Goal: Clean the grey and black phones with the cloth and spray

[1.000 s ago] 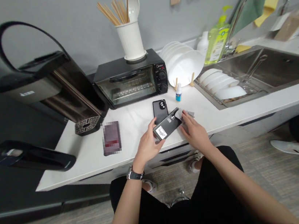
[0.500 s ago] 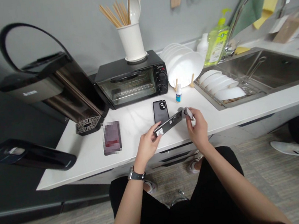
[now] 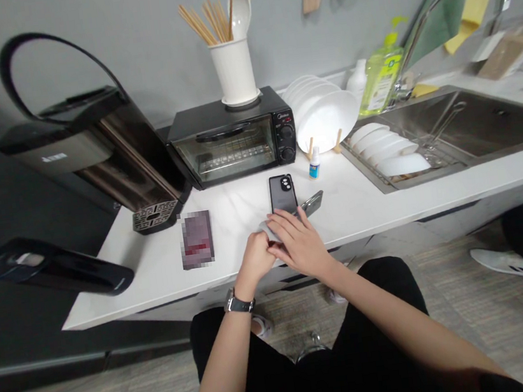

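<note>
My left hand [image 3: 257,257], with a watch on its wrist, grips the near end of a smartphone [image 3: 313,203] above the counter's front part. My right hand [image 3: 299,242] lies over the phone with its fingers pressing a grey cloth [image 3: 264,226] against it near the left hand. Most of the phone is hidden under the right hand; only its far right end shows. Just behind the hands a dark phone case [image 3: 282,193] with camera cutouts rests on the counter. A small white spray bottle with a blue label [image 3: 314,164] stands behind the phone's far end.
On the white counter [image 3: 234,209] lies a blurred-out purple packet [image 3: 197,240]. A drinks machine [image 3: 106,152] and dark flask-shaped object [image 3: 59,267] stand left. Behind are a toaster oven [image 3: 236,148] and plates [image 3: 326,120]; right is a sink [image 3: 488,127]. A person's shoe [image 3: 514,262] shows.
My right hand has slid with the cloth from the phone's far right end leftward to the end near my left hand. The phone's right end is now uncovered.
</note>
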A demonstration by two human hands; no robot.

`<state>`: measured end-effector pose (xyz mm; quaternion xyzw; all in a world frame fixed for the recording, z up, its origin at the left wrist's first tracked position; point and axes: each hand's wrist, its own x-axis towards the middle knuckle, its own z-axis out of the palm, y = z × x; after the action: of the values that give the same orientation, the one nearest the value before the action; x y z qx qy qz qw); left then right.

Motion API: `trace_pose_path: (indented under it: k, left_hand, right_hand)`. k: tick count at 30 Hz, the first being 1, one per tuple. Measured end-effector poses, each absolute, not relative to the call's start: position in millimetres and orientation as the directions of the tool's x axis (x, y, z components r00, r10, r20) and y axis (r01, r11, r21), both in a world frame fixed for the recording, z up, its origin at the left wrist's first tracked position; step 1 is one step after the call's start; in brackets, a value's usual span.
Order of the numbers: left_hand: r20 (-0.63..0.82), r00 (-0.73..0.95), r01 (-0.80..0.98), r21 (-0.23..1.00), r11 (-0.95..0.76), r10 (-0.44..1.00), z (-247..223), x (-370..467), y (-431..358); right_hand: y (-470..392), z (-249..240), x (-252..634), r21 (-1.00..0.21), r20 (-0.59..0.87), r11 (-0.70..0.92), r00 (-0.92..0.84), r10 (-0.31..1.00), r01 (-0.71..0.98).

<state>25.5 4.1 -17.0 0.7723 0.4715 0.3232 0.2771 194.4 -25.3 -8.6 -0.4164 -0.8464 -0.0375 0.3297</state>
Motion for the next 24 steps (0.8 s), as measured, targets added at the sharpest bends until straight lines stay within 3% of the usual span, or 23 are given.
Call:
trace_pose_path:
  k: [8,12,14,19,24]
  left_hand:
    - [0.235,0.361,0.527,0.747,-0.405,0.902,-14,28,1]
    - [0.240,0.360,0.545,0.730,-0.412,0.902,-13,28,2]
    - [0.240,0.349,0.570,0.713,-0.408,0.906,-13,28,2]
    - [0.231,0.370,0.629,0.650,-0.426,0.900,-14,27,2]
    - [0.227,0.351,0.630,0.660,-0.409,0.908,-14,28,2]
  right_hand:
    - [18,-4,264,-0.241,0.603,0.375,-0.165,0.781,0.895]
    - [18,0,242,-0.337,0.629,0.255,0.015,0.777,0.906]
    - [7,-1,218,-0.357,0.631,0.328,-0.033,0.775,0.875]
    - [-20,-6,176,-0.259,0.599,0.678,-0.437,0.671,0.688]
    - [-8,-6,211,-0.242,0.602,0.613,-0.380,0.703,0.752]
